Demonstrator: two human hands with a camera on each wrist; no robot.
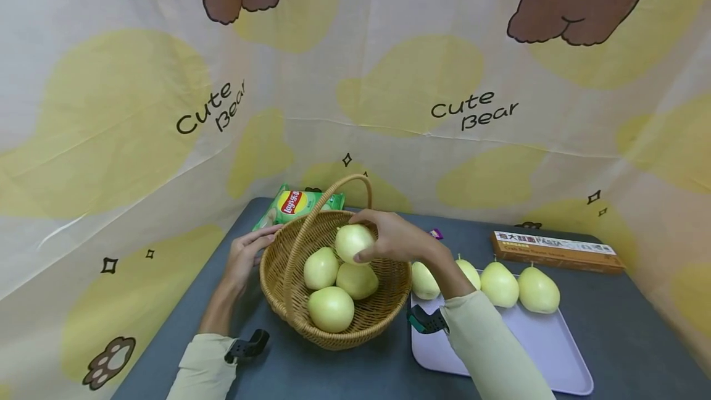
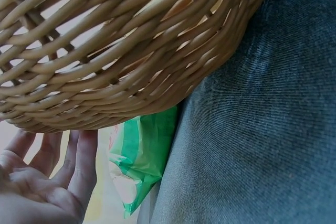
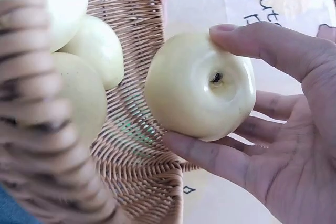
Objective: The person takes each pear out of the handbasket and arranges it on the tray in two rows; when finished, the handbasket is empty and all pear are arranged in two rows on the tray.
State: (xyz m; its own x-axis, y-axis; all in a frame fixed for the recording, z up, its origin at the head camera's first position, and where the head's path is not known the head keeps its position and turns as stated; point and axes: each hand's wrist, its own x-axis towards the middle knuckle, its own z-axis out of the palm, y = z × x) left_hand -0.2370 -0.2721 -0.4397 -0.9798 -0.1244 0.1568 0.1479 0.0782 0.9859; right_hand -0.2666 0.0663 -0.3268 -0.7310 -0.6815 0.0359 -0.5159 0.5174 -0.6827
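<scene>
A woven wicker basket (image 1: 383, 313) with a hoop handle stands on the dark grey table and holds three pale yellow-green pears (image 1: 331, 307). My right hand (image 1: 389, 236) grips a fourth pear (image 1: 353, 242) over the basket's far side; in the right wrist view the pear (image 3: 202, 85) sits between thumb and fingers above the basket wall (image 3: 136, 145). My left hand (image 1: 247, 255) rests with straight fingers against the basket's left outer wall (image 2: 105, 51), its fingers (image 2: 79, 166) showing below the weave.
A lilac tray (image 1: 533, 350) to the right carries several more pears (image 1: 537, 290) along its far edge. A green chips bag (image 1: 294, 204) lies behind the basket, a flat pasta box (image 1: 557, 250) at the back right. Patterned cloth walls enclose the table.
</scene>
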